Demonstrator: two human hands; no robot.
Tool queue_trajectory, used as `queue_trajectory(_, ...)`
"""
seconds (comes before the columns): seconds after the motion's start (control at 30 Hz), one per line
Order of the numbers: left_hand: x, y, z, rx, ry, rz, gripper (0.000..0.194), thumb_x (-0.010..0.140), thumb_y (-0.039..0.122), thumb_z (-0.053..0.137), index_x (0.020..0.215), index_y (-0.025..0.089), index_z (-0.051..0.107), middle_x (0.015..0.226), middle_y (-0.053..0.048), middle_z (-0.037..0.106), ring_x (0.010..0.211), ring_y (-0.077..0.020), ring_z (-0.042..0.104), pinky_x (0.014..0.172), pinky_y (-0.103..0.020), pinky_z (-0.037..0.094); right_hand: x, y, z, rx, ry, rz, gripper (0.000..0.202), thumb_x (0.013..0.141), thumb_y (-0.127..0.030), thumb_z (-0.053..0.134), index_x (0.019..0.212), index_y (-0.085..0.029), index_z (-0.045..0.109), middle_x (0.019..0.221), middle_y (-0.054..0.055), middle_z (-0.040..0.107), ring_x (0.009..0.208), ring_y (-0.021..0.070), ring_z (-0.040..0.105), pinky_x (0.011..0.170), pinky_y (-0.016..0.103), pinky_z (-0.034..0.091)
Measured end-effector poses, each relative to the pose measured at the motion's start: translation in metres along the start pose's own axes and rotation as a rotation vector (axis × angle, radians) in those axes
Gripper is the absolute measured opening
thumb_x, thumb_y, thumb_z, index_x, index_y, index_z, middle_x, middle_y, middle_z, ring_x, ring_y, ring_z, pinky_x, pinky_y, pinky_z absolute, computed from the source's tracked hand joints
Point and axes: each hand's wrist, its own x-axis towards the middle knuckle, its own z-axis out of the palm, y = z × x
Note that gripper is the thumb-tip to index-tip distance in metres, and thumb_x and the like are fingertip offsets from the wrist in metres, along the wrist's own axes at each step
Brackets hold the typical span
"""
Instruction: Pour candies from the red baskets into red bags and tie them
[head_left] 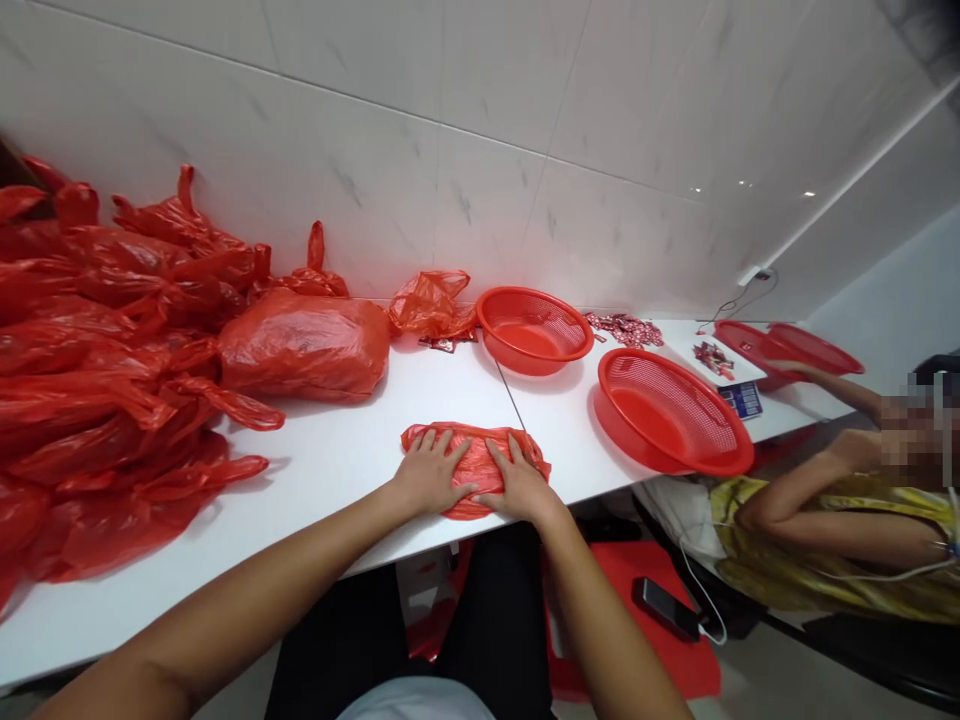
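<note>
A red plastic bag (480,462), gathered into a low bundle, lies at the front edge of the white table (360,470). My left hand (431,472) rests on its left part with the fingers spread. On the right part lies my right hand (517,480), its fingers also stretched out and apart. Both palms press down on the bag, and neither hand grips it. What the bag contains is hidden. Beyond it, a larger filled red bag (307,345) stands to the left.
Knotted red bags (120,350) are heaped at the left. A basket (532,330) and a second basket (675,410) stand to the right, near small packets (626,330). A co-worker (832,510) sits at the far right. A phone (667,608) lies on a red stool (637,655).
</note>
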Motion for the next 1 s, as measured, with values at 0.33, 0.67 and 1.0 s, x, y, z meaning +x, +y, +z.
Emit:
queue_trajectory(0.33,-0.009,-0.045,0.009,-0.025,-0.054,0.011,0.091,0.092,0.078,0.049,0.162,0.020,0.043,0.166,-0.021,0.038,0.155,-0.0478,0.027,0.126,-0.064,0.018,-0.022,-0.037,-0.007,-0.001,0.290,-0.437,0.059,0.099,-0.044,0.061,0.155,-0.030,0.051,0.170,0.007,0.034,0.159,0.0304,0.027,0.128,0.058,0.023)
queue_trajectory(0.67,-0.016,-0.084,0.008,-0.111,-0.021,-0.013,0.090,0.087,0.076,0.060,0.163,0.033,0.039,0.171,-0.014,0.031,0.157,-0.0455,0.025,0.127,-0.064,0.019,0.066,-0.066,-0.047,0.238,0.240,-0.355,0.040,0.097,-0.045,0.061,0.129,-0.024,0.073,0.118,0.008,0.078,0.105,0.0236,0.074,0.098,0.037,0.055)
queue_trajectory(1.0,-0.022,-0.091,0.022,-0.267,0.014,-0.027,0.094,0.083,0.082,0.058,0.160,0.031,0.044,0.170,-0.016,0.032,0.158,-0.0466,0.023,0.128,-0.065,0.016,0.267,-0.155,-0.063,0.208,0.478,0.045,0.112,0.067,-0.038,0.089,0.162,-0.013,0.034,0.112,0.014,0.077,0.107,0.0306,0.073,0.092,0.038,0.053)
